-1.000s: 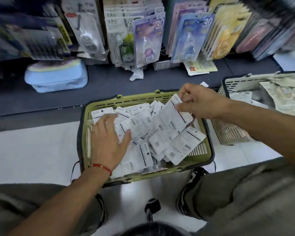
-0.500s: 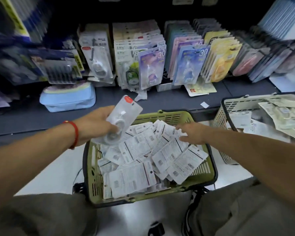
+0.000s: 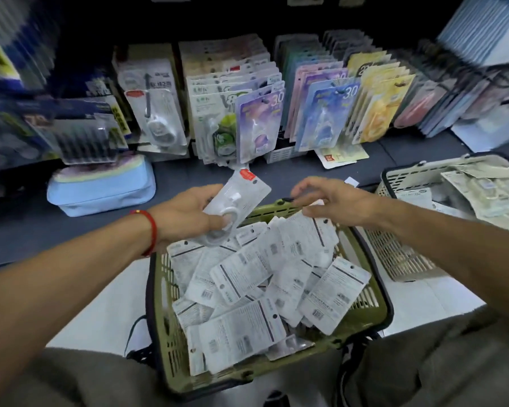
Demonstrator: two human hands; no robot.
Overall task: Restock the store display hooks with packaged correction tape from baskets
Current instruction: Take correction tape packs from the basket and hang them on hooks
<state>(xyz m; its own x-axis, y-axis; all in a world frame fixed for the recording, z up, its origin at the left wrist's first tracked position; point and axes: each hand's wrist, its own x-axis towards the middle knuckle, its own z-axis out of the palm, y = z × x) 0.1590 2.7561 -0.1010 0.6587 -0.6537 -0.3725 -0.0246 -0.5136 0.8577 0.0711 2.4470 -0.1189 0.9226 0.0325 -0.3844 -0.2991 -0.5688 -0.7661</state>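
Note:
A green basket (image 3: 373,311) on the floor between my knees holds several white correction tape packs (image 3: 241,277), most lying back side up. My left hand (image 3: 188,214) grips one clear-fronted pack (image 3: 238,198) with a red sticker, lifted above the basket's far left corner. My right hand (image 3: 332,201) hovers over the basket's far rim with fingers spread and loosely bent, holding nothing. Rows of matching packs (image 3: 156,113) hang on display hooks at the back.
A second, beige basket (image 3: 400,254) with paper-backed packs stands to the right. A light blue pouch (image 3: 100,190) lies on the dark shelf at the left. Coloured packs (image 3: 326,116) fill the hooks in the middle and right. White floor lies on both sides of the green basket.
My left hand picked a pack out of the basket and raised it toward the shelf. My right hand let go of the packs it touched and lifted above the far rim.

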